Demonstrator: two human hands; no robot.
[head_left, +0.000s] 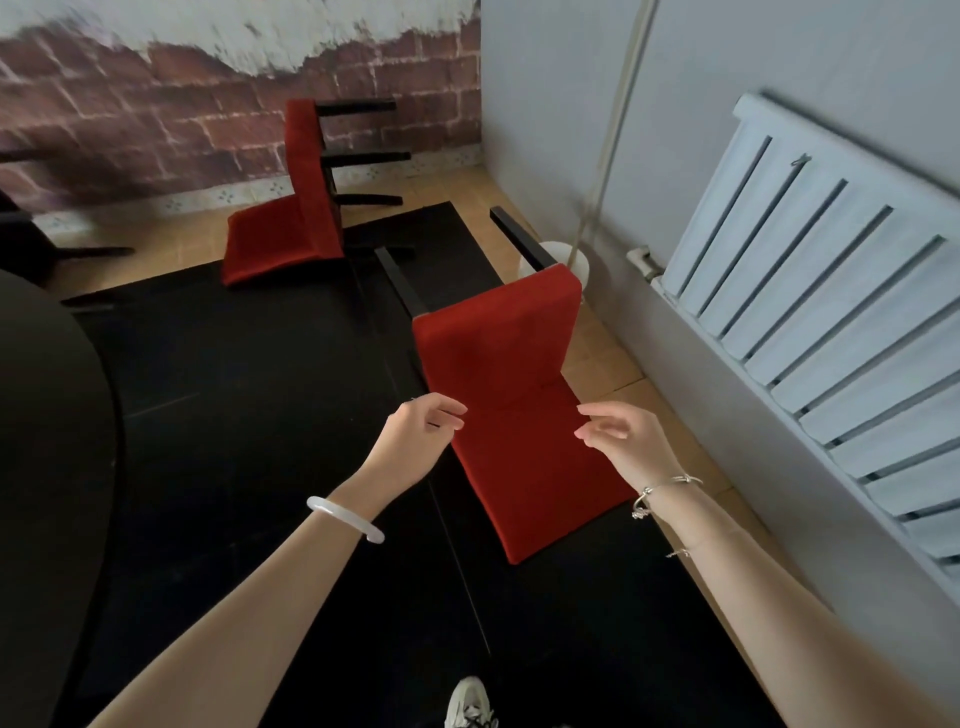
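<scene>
— Black mat (234, 389) by radiator (831, 312): where's the red chair (498, 364) seen?
— Tipped on its back on mat. L hand (421, 436) & R hand (623, 441) are held loosely open at its sides; nothing's gripped.

Upper left is a red brick wall with patchy white plaster (156, 104), right side a plain pale grey wall (545, 104) with a white ribbed metal radiator (831, 322) and thin white pipe (619, 130). Tan tiled floor (208, 234), big black floor mat (260, 389) over it, a red upholstered black-legged chair (291, 218) tipped over top centre, dark round table (47, 415) far left
</scene>
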